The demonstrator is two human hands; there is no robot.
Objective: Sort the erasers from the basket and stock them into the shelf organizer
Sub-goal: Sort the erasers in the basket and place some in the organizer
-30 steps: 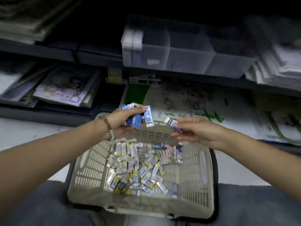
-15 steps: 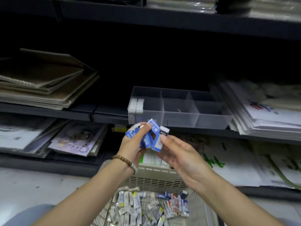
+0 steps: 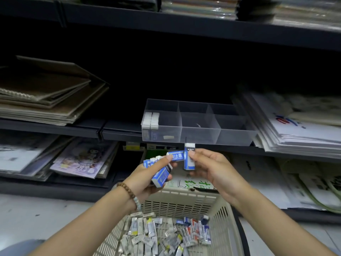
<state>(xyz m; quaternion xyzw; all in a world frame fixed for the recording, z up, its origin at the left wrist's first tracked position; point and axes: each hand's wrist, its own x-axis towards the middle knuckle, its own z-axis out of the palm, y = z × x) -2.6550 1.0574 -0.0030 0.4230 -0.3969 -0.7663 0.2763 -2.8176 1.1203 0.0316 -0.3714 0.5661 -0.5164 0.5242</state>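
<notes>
Basket: a beige slotted plastic basket (image 3: 227, 228) sat nearest and lowest in the view, with a heap of small wrapped loose erasers (image 3: 156, 235) on its floor, so much sorting was left.
Left hand: the left hand (image 3: 145, 182), with a brown bead bracelet (image 3: 129, 193) at the wrist, hung above the basket's far wall. Its grip was clamped on a bunch of blue-and-white sleeved erasers (image 3: 162, 174), fanned at odd angles.
Right hand: the right hand (image 3: 214, 170) was level with the left and just beside it. Its grip pinched a single upright eraser (image 3: 189, 159) of the same blue-and-white kind, right beside the end of the bunch's topmost one.
Organizer: a clear plastic divided shelf organizer (image 3: 199, 126) stood on the dark metal shelf (image 3: 83, 130), just above and beyond both hands. A short row of stocked erasers (image 3: 151, 120) stood on end against the left wall of its leftmost compartment. Their tops were white, and through the hazy wall they may have been the same blue kind.
Step in hand: judged as gathering one kind into a handful, with stocking not yet begun.
Next move: it would call for squaring the fanned bunch, lifting it over the organizer's front wall, and standing the pieces beside their own kind. A loose fan could spill back into the basket.
Beyond: brown card-covered pads (image 3: 46, 100) lay stacked at far left, and printed paper sheets (image 3: 295, 130) at far right.
</notes>
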